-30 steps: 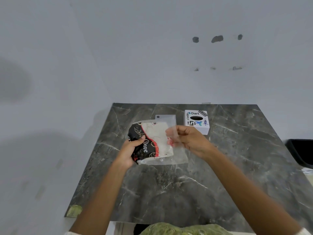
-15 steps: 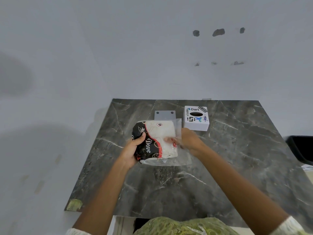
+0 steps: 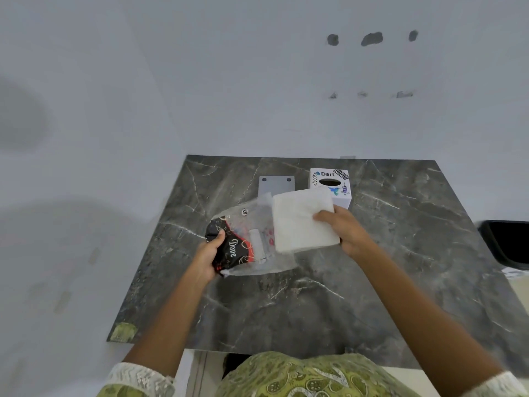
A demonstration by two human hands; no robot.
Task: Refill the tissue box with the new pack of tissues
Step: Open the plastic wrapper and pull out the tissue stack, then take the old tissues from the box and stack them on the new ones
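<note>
A white stack of tissues (image 3: 300, 222) is gripped at its right side by my right hand (image 3: 342, 232), held mostly clear of its plastic wrapper. The wrapper (image 3: 246, 242), clear with a black and red printed end, hangs limp from my left hand (image 3: 210, 252), which pinches the printed end. Just behind the tissue stack, the white tissue box (image 3: 332, 181) with stickers and a dark oval slot on top stands on the dark marble table (image 3: 315, 296). The stack hides the box's front left corner.
A flat grey plate with two holes (image 3: 276, 184) lies on the table left of the box. A black bin (image 3: 506, 242) sits off the table's right edge. White walls stand behind and to the left.
My right hand has pulled the white tissue stack out of the wrapper toward the right. The wrapper, full before, now hangs slack in my left hand.
</note>
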